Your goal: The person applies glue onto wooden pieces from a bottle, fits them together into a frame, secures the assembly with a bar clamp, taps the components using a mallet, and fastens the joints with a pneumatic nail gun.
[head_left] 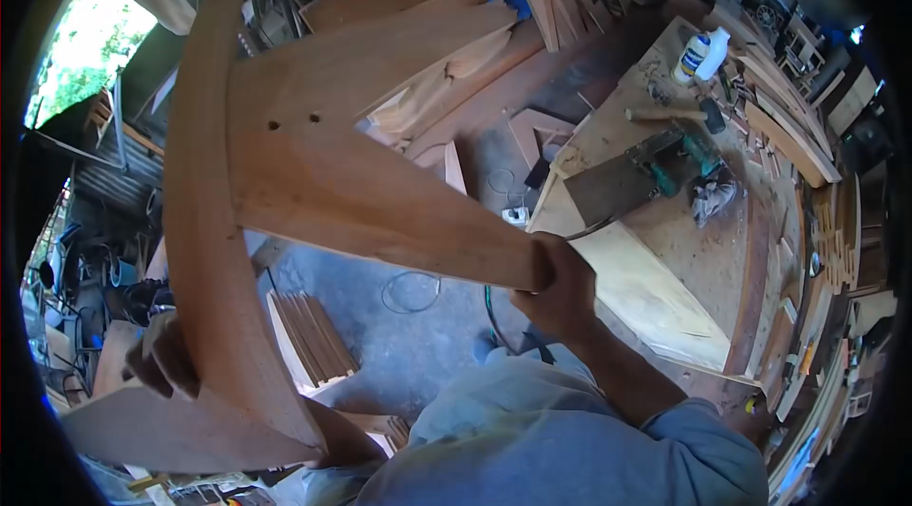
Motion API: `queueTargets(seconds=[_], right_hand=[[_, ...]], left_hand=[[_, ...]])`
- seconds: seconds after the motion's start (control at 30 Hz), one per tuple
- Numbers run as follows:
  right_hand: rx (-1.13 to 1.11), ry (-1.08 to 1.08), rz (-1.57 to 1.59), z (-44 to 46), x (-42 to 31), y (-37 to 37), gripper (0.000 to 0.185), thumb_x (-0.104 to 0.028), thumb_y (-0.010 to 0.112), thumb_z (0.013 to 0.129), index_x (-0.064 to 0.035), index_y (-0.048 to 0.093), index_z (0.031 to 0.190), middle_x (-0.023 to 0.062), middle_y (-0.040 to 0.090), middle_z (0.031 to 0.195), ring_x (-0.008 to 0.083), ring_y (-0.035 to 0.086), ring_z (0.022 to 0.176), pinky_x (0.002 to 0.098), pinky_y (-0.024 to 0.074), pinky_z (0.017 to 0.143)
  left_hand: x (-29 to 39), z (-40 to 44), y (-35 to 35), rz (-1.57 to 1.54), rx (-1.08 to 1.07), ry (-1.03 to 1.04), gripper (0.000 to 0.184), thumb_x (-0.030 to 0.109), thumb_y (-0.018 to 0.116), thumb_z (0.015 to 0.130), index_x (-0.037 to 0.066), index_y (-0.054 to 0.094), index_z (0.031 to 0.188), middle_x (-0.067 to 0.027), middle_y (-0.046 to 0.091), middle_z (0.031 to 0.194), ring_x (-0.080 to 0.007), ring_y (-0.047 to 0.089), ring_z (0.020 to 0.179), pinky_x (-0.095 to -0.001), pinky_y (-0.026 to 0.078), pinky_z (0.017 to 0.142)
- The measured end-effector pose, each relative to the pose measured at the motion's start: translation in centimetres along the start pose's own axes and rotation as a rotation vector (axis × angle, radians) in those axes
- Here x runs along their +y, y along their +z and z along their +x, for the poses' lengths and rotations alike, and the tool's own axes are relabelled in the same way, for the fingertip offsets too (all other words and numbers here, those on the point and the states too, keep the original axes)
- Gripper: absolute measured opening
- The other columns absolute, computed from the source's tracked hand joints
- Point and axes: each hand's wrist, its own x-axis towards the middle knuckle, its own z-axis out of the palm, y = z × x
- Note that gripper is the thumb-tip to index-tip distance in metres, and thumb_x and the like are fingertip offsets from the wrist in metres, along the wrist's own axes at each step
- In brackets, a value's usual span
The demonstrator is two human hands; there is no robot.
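A large wooden frame (201, 154) of curved, flat pieces, like part of a chair, is held up in front of me. Its long curved piece runs top to bottom on the left. From there a tapered arm (380, 207) reaches right, with two dark holes near the joint. My right hand (562, 289) is closed around the narrow end of that arm. At the lower left, the fingers of my left hand (163, 357) curl over the frame near its bottom curved piece (180, 435); the rest of that hand is hidden behind the wood.
On the right, a workbench (679, 287) bears a mallet (665, 114), a green power tool (670, 169) and a glue bottle (693, 57). Stacked wooden slats (309, 340) rest on the floor below the frame. A cable (410, 292) loops on the floor. Timber leans at the back.
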Motion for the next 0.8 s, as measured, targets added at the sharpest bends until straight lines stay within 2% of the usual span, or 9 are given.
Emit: queueTargets(seconds=[0.03,0.07,0.1,0.2,0.5,0.67,0.8], right_hand=[[-0.06,0.025,0.014,0.0,-0.3,1.8,0.057,-0.007,0.081,0.059,-0.0098,0.064,0.114,0.0115,0.072,0.1,0.0357,0.069,0.084,0.0428,0.0541,0.074],[-0.069,0.03,0.01,0.1,-0.1,3.1,0.057,-0.007,0.081,0.059,-0.0098,0.064,0.114,0.0115,0.072,0.1,0.0357,0.069,0.084,0.0428,0.0541,0.074],[-0.104,0.021,0.037,-0.1,0.0,4.4,0.058,-0.007,0.08,0.059,-0.0089,0.064,0.115,0.0121,0.072,0.099,0.0358,0.069,0.083,0.0425,0.0544,0.074],[-0.193,0.096,0.056,-0.2,0.8,7.2,0.058,-0.008,0.08,0.06,-0.0081,0.064,0.116,0.0126,0.072,0.097,0.0362,0.069,0.081,0.0423,0.0547,0.075],[-0.096,0.102,0.176,6.0,1.9,10.2,0.054,-0.011,0.081,0.061,-0.0065,0.063,0.112,0.0124,0.071,0.095,0.0338,0.069,0.082,0.0414,0.0529,0.073],[0.086,0.073,0.249,8.4,2.2,8.5,0.058,-0.013,0.083,0.061,-0.0044,0.063,0.115,0.0131,0.071,0.096,0.0341,0.069,0.087,0.0407,0.0528,0.076],[0.003,0.103,0.188,7.1,3.2,6.3,0.065,-0.014,0.085,0.062,-0.0034,0.061,0.121,0.0127,0.071,0.1,0.0325,0.068,0.088,0.0388,0.0522,0.08]], left_hand=[[0.4,-0.3,-1.6,0.08,-0.089,0.276,0.039,0.045,0.056,0.104,0.013,0.066,0.086,-0.0123,0.071,0.08,-0.0175,0.067,0.065,-0.031,0.056,0.07],[-2.1,0.6,-1.3,-0.043,-0.059,0.206,0.029,0.035,0.055,0.106,0.01,0.068,0.1,-0.0104,0.072,0.096,-0.0157,0.066,0.073,-0.0251,0.055,0.08],[-2.3,0.2,-1.4,-0.049,-0.05,0.203,0.029,0.035,0.055,0.106,0.01,0.068,0.1,-0.0104,0.072,0.096,-0.0157,0.066,0.073,-0.0251,0.055,0.08],[-5.8,1.5,-4.0,-0.067,0.02,0.186,0.027,0.033,0.054,0.105,0.011,0.066,0.095,-0.0093,0.068,0.091,-0.0154,0.064,0.069,-0.0256,0.052,0.076],[-17.5,7.5,-10.9,-0.178,0.064,0.068,0.025,0.027,0.052,0.101,0.013,0.061,0.083,-0.0059,0.058,0.073,-0.0146,0.058,0.057,-0.027,0.042,0.065],[-20.3,12.6,-10.6,-0.189,0.042,0.018,0.025,0.024,0.051,0.099,0.014,0.058,0.077,-0.004,0.052,0.064,-0.0142,0.054,0.05,-0.0278,0.037,0.058],[-21.9,16.5,-7.1,-0.242,0.005,-0.036,0.027,0.022,0.05,0.097,0.015,0.055,0.071,-0.0025,0.048,0.056,-0.0138,0.051,0.045,-0.0284,0.032,0.053]])
